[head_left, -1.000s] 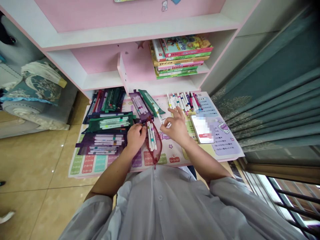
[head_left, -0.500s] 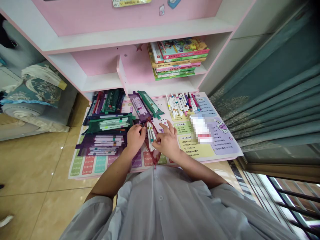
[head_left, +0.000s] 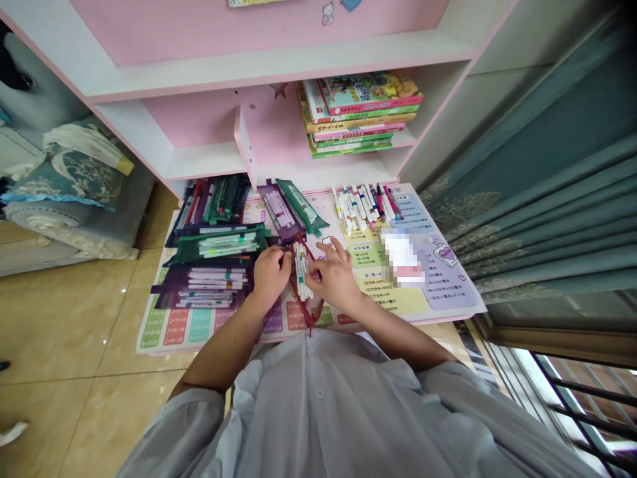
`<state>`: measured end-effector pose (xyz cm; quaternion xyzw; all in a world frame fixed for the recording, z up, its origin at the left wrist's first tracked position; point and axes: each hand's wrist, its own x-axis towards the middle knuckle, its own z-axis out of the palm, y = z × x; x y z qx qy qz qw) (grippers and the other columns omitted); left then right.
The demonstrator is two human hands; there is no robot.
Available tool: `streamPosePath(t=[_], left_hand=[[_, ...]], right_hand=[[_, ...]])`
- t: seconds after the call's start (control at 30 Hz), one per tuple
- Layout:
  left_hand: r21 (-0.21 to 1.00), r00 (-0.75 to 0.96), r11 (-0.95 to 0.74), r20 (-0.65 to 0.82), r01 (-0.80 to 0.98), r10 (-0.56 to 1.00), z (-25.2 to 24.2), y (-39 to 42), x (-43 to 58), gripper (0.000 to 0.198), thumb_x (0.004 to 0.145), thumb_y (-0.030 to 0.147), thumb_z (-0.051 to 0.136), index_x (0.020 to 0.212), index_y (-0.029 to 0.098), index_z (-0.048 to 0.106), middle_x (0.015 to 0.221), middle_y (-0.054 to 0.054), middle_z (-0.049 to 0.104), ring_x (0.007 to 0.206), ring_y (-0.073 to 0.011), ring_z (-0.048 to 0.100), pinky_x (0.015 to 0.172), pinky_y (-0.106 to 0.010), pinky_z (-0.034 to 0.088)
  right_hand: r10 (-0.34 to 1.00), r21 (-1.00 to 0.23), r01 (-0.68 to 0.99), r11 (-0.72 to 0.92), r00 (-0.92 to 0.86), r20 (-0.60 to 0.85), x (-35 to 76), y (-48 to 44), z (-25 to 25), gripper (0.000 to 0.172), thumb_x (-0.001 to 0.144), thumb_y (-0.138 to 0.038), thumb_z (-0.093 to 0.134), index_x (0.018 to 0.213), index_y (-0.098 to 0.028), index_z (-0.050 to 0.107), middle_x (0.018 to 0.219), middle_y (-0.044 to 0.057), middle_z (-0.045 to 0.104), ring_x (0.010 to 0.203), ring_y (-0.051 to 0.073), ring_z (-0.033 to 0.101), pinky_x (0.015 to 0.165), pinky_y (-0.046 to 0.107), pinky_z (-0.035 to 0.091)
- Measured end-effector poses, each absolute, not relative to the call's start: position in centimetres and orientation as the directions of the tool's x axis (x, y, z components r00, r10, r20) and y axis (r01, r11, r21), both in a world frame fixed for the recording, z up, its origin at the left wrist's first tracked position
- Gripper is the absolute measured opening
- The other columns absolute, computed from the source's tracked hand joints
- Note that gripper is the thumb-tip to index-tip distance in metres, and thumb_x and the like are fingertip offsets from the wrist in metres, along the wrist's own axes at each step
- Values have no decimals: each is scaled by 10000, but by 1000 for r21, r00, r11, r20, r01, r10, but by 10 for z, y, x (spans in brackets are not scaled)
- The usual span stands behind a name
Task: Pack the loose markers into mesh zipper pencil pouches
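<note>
Several white markers (head_left: 302, 273) lie side by side in an open red mesh pouch (head_left: 314, 317) near the table's front edge. My left hand (head_left: 270, 271) is at the pouch's left side, its thumb and fingers closed on the pouch's edge. On the other side, my right hand (head_left: 334, 273) touches the markers with thumb and index finger pinched together, the other fingers raised. Whatever lies between those fingertips is too small to make out. Beyond the hands are a purple pouch (head_left: 279, 211) and a green pouch (head_left: 301, 206), both with markers inside.
Filled green (head_left: 219, 245) and purple pouches (head_left: 202, 287) are stacked on the left. Loose markers (head_left: 365, 206) lie at the back right, near a blurred white object (head_left: 404, 257). Books (head_left: 361, 119) are piled on the pink shelf (head_left: 279, 50) behind the table.
My right hand has shifted slightly to the right, and more of the markers in the red pouch now shows. My left hand has hardly moved. The view has moved a little.
</note>
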<state>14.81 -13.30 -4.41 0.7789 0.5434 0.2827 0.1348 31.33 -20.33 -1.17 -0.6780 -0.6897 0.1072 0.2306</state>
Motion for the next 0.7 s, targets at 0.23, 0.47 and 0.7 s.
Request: streamPosePath(t=[0.23,0.47,0.7], left_hand=[[522,245,-377,306,765,920,-47,-132,148,247,931,337,492,796,212,657,980,-95,729,977,-247,674,929,-396,540],[518,248,-378,305,767,920,-48,-132,147,257,938,341,485,813,205,664,993,-103,732,1007,-253,673,943,-394,537],[518,252,-369,283,772,925,-46,-132,147,261,938,343,486,811,202,665,1004,-109,729,1010,-258,672,941,-403,543]], right_hand=[[919,-408,900,-154,283,276,366,-135,-14,188,844,-306,593,816,-186,735,1446,137,530,1460,434,272,1120,680,273],[882,-255,884,-392,440,169,397,-94,-46,327,832,-319,607,1037,-88,717,1524,210,406,1479,468,157,1110,706,237],[892,-225,889,-399,433,131,402,-89,-60,333,832,-326,560,1011,-89,710,1525,224,399,1490,453,120,1114,739,179]])
